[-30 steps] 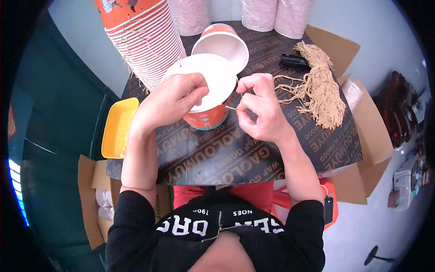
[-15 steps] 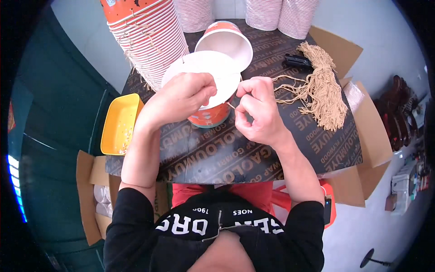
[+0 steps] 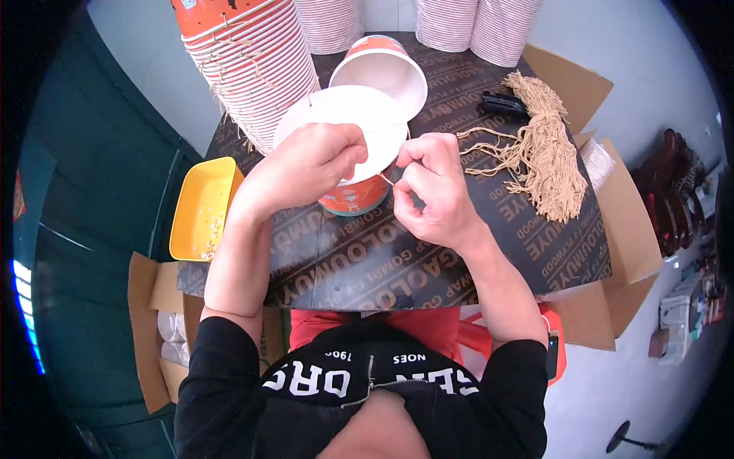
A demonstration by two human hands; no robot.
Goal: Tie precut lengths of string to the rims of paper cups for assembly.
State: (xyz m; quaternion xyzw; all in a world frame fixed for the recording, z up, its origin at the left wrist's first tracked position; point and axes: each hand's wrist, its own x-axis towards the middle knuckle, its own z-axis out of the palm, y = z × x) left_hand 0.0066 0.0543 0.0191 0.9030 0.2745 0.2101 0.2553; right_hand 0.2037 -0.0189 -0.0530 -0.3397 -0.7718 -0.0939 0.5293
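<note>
At frame centre, the cup (image 3: 353, 195) stands on the surface (image 3: 428, 260), between the hands. The left hand (image 3: 306, 164) is curled closed over its white rim; the right hand (image 3: 432, 183) pinches a string (image 3: 386, 180) just right of the cup, running toward it.

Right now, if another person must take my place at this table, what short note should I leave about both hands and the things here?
Left hand: it presses on the white lid of the orange paper bucket, which stands on the dark board.
Right hand: its fingers pinch a tan string at the bucket's rim.
Nearby: an open bucket lies on its side behind; a bundle of tan strings is to the right; a stack of buckets with strings is to the left; a yellow tray is at the left edge.
Done: the lid is on. Left: the string looks not yet fixed.
</note>
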